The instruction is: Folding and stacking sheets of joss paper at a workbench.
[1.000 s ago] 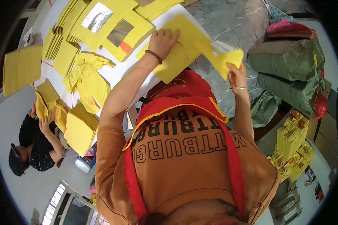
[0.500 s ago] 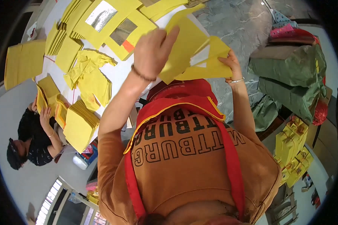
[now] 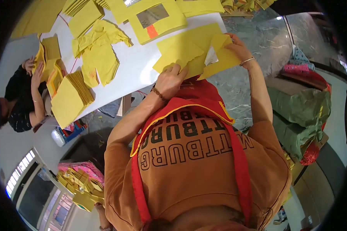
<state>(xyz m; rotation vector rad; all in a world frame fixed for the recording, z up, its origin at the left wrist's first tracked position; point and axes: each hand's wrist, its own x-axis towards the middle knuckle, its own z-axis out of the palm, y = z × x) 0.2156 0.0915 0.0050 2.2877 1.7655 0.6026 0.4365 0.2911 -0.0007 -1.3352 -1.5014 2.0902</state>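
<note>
Yellow paper sheets (image 3: 192,34) lie in front of me at the table's near right edge. Some are folded over, with a small white patch (image 3: 211,57) showing among the folds. My left hand (image 3: 171,81) grips the near left edge of these sheets, its fingers curled. At the right end, my right hand (image 3: 238,47) pinches a folded corner of the paper between thumb and fingers. Just beyond lies a neat yellow stack (image 3: 173,24) with a silvery rectangle and an orange-red tab on top.
More yellow stacks (image 3: 85,19) and a crumpled yellow heap (image 3: 100,63) cover parts of the white table (image 3: 133,63). At the left, a co-worker (image 3: 21,96) handles folded yellow pieces. Large green bags (image 3: 300,104) stand on the floor at my right.
My left hand has come down from above the paper to its near edge. The raised sheet now lies lower and flatter. My right hand still pinches its corner. The view has shifted.
</note>
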